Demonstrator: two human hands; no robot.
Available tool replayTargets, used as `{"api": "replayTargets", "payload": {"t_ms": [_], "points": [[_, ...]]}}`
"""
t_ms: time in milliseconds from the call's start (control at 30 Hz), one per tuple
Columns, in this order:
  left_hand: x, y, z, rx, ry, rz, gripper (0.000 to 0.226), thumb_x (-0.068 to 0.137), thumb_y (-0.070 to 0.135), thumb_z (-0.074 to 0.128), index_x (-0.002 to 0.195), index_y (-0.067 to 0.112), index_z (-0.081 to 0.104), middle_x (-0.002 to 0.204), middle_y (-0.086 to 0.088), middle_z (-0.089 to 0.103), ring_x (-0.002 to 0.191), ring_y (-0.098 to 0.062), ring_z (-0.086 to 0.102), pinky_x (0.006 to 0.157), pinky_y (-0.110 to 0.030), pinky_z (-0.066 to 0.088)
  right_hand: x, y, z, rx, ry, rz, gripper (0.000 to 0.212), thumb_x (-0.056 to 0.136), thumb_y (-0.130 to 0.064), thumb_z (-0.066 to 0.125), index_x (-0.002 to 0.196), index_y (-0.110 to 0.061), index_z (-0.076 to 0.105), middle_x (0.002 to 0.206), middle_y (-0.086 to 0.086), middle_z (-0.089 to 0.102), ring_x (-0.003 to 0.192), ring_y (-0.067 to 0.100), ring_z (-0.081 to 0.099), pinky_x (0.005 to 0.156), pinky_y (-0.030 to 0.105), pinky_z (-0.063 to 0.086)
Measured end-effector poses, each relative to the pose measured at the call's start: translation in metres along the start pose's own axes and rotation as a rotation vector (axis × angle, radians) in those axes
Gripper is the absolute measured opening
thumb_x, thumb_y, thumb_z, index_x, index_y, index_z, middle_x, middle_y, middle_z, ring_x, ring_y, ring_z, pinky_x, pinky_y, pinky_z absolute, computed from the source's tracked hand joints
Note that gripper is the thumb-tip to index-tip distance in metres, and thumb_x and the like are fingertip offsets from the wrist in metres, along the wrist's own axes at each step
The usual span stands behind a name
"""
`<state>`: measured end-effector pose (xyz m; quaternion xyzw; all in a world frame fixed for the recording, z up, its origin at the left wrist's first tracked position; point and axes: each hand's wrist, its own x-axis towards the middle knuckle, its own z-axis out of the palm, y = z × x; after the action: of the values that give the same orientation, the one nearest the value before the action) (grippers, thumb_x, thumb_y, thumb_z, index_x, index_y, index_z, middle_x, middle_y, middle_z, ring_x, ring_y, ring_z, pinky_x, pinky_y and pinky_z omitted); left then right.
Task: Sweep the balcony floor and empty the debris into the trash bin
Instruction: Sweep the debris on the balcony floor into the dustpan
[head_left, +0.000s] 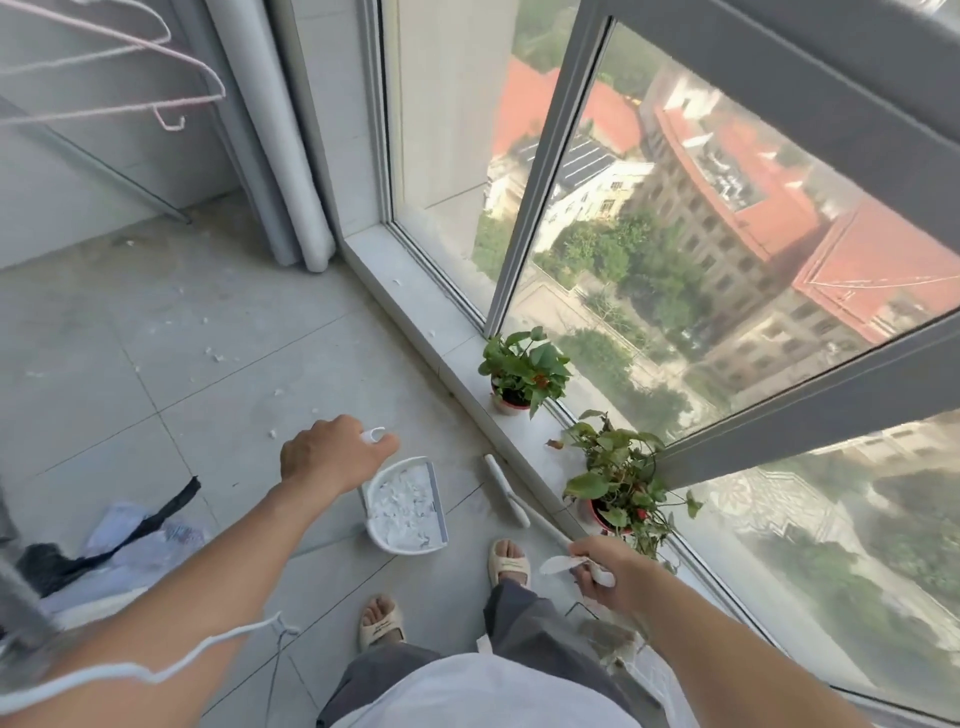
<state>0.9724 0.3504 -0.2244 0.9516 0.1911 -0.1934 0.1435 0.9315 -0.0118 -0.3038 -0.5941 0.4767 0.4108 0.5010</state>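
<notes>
My left hand (332, 457) grips the top of the white dustpan's handle (375, 434). The dustpan (405, 506) hangs just above the grey tiled floor (156, 364), its tray full of white paper scraps. My right hand (610, 569) holds the handle end of a white broom (506, 491), whose head lies on the floor beside the window sill. Small white scraps (215, 356) lie scattered on the tiles further ahead. At the lower left sits a black trash bag (119, 540) with pale rubbish around it.
Two potted plants (522, 376) (621, 483) stand on the white sill (415, 306) along the tall windows on the right. A rolled curtain (291, 156) hangs at the corner. Pink hangers (156, 67) dangle at the upper left. My sandalled feet (509, 561) stand near the sill.
</notes>
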Motion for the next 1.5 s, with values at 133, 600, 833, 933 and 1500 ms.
{"api": "replayTargets", "payload": {"t_ms": [133,600,833,933,1500], "points": [[0.002,0.020,0.010,-0.065,0.003,-0.099,0.043,0.078,0.060,0.044,0.065,0.019,0.050,0.074,0.000,0.061,0.072,-0.025,0.058,0.063,-0.029,0.040,0.014,-0.040,-0.014,-0.106,-0.060,0.007,0.005,0.092,-0.003,0.052,0.095,0.000,0.050,0.060,0.012,0.050,0.034,0.012,0.048,0.034,0.016,0.039],[-0.064,0.048,0.059,-0.124,-0.021,-0.312,0.046,0.087,0.073,0.039,0.077,0.029,0.049,0.080,-0.008,0.062,0.085,-0.033,0.059,0.072,-0.036,0.048,0.054,-0.147,-0.025,-0.534,-0.144,-0.180,0.007,0.088,-0.005,0.058,0.084,-0.008,0.053,0.065,0.004,0.053,0.049,0.012,0.050,0.039,0.016,0.043],[-0.090,0.016,0.077,-0.098,-0.044,-0.367,0.066,0.080,0.083,0.028,0.098,0.028,0.059,0.089,-0.007,0.064,0.090,-0.031,0.060,0.069,-0.034,0.044,0.060,-0.127,0.007,-0.903,-0.145,-0.281,0.030,0.092,-0.018,0.057,0.120,-0.006,0.060,0.083,0.004,0.060,0.071,0.013,0.068,0.060,0.018,0.044],[-0.109,0.002,0.086,-0.103,-0.036,-0.413,0.073,0.078,0.086,0.027,0.112,0.031,0.061,0.095,-0.008,0.066,0.091,-0.031,0.061,0.071,-0.034,0.045,0.046,-0.097,0.023,-1.038,-0.096,-0.242,0.015,0.093,-0.012,0.055,0.107,-0.008,0.059,0.086,0.011,0.058,0.059,0.016,0.058,0.054,0.017,0.041],[-0.222,-0.108,0.126,-0.234,0.089,-0.658,0.065,0.085,0.077,0.034,0.116,0.028,0.064,0.101,-0.009,0.069,0.094,-0.035,0.062,0.071,-0.034,0.046,0.009,-0.031,0.039,-0.874,-0.047,-0.111,0.015,0.089,-0.002,0.049,0.089,0.007,0.061,0.055,0.012,0.051,0.040,0.018,0.044,0.042,0.020,0.035]]}}
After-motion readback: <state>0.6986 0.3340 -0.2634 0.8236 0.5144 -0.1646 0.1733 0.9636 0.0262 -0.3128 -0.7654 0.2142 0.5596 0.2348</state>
